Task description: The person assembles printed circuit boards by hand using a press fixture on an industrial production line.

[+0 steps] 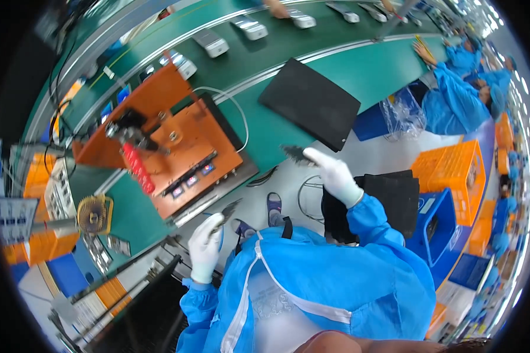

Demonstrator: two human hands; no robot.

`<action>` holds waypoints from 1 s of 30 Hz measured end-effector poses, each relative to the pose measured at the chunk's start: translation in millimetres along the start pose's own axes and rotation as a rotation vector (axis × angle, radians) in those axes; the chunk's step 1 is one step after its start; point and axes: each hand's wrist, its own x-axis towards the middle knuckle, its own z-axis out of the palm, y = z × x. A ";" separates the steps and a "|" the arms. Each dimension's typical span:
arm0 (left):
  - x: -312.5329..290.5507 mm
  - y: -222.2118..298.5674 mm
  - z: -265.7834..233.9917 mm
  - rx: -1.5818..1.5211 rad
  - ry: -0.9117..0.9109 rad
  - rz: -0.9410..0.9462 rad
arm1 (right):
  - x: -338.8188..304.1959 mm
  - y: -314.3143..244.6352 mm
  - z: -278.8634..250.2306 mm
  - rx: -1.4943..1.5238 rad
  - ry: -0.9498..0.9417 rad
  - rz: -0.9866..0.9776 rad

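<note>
Two pinch grips, both nearly closed: gloved L hand (206, 250) holds thin dark pc (232, 207), tapered & blurred; gloved R hand (334, 175), broader blk pc (293, 154) (ragged outline, details unclear).

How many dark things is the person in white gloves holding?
2 in view: a thin dark piece in the left hand, and a broader dark piece in the right hand. Others could be hidden.
</note>
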 end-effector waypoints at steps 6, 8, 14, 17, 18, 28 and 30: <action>180.1 65.5 110.8 0.240 -0.186 0.547 | 59.0 101.8 -61.1 -0.368 0.305 -0.051; 244.2 88.6 145.8 0.313 -0.164 0.653 | 89.3 117.8 -70.0 -0.415 0.327 -0.065; 416.9 69.0 254.5 0.455 -0.235 0.867 | 145.0 163.7 -49.5 -0.882 0.251 -0.130; 443.5 15.0 268.3 0.695 -0.363 0.796 | 131.8 166.7 -9.0 -0.958 0.006 0.186; 444.2 -0.8 270.6 0.835 -0.408 0.719 | 128.1 167.7 -4.5 -0.926 -0.047 0.251; 328.0 15.3 258.4 0.703 -0.340 0.579 | -21.4 119.4 -71.2 -0.738 0.238 0.656; 283.6 16.9 253.6 0.629 -0.390 0.593 | -72.4 109.2 -80.1 -0.673 0.151 0.897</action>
